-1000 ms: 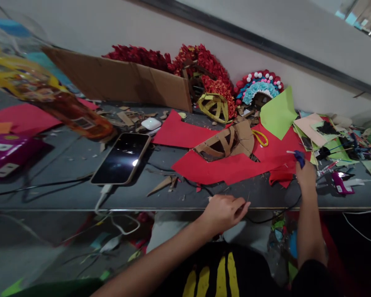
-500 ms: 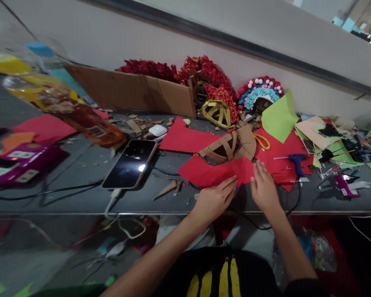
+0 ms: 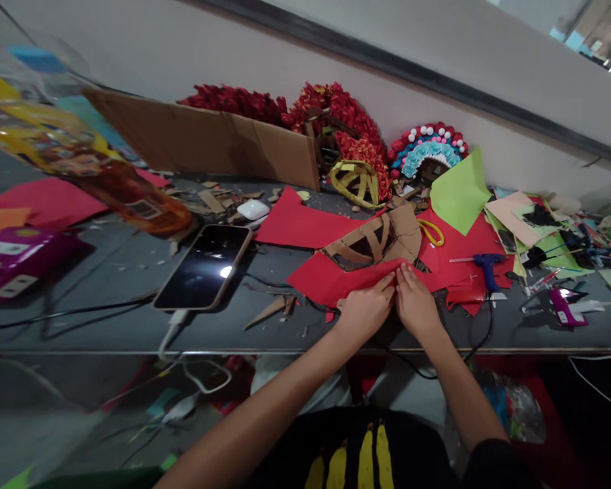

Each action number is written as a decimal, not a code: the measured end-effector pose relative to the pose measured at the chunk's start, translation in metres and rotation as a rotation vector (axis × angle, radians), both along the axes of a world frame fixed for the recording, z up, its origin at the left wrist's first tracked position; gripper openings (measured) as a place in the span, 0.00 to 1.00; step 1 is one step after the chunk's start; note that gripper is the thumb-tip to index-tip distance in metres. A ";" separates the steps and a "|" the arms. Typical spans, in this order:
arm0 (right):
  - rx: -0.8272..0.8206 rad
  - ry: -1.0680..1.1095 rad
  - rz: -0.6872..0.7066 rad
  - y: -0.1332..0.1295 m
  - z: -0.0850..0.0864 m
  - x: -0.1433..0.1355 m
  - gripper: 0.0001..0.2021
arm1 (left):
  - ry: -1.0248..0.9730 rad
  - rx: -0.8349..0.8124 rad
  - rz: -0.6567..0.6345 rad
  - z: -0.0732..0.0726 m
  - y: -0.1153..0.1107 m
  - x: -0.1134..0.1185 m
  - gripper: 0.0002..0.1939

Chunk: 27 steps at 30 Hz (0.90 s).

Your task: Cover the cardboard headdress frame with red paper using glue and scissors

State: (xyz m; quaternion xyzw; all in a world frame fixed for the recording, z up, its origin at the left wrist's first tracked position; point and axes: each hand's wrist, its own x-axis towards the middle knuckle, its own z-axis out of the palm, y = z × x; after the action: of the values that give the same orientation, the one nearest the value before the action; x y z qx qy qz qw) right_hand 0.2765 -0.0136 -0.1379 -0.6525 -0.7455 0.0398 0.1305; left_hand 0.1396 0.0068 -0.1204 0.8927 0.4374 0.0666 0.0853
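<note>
A sheet of red paper (image 3: 330, 277) lies against the near side of a brown cardboard frame (image 3: 404, 234), which has crossing strips. At the paper's near edge, my left hand (image 3: 367, 307) is closed, its fingertips pressed on the paper and its thumb hidden. Right beside it, my right hand (image 3: 416, 299) is closed on the same edge, fingers pointing away from me. The two hands touch or nearly touch at the fingertips. A yellow loop (image 3: 430, 232) rests just beyond the frame, and another red sheet (image 3: 305, 223) lies to its upper left.
A blue glue gun (image 3: 489, 268) lies right of my hands, its cord running to the table edge. To the left are a phone (image 3: 204, 266) on a cable, a tilted drink bottle (image 3: 127, 193) and cardboard scraps. Decorated red headpieces (image 3: 336, 112) stand along the wall.
My right hand has moved left, next to my left hand. The red paper's near edge is now drawn up and bent under the fingers. The camera view has shifted slightly.
</note>
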 end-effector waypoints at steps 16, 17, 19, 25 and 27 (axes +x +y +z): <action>0.002 0.021 0.015 0.004 -0.011 -0.006 0.25 | -0.103 0.073 0.134 -0.005 -0.018 -0.022 0.17; 0.014 0.034 0.013 0.004 -0.011 -0.007 0.25 | -0.132 0.088 0.131 -0.005 -0.018 -0.022 0.16; 0.012 0.074 0.025 0.004 -0.010 -0.007 0.25 | -0.211 0.117 0.130 -0.005 -0.018 -0.022 0.15; 0.067 0.465 0.094 -0.017 0.005 -0.010 0.20 | -0.768 0.072 0.082 0.007 -0.021 -0.026 0.14; 0.028 0.719 0.098 -0.032 0.012 -0.018 0.17 | -1.027 0.021 0.150 0.011 -0.025 -0.026 0.15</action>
State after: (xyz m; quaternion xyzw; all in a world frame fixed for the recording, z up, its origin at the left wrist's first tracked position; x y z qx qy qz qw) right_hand 0.2584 -0.0458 -0.1263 -0.5583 -0.6829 0.2625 0.3912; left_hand 0.1135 -0.0177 -0.1089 0.7118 0.4012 0.5066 0.2752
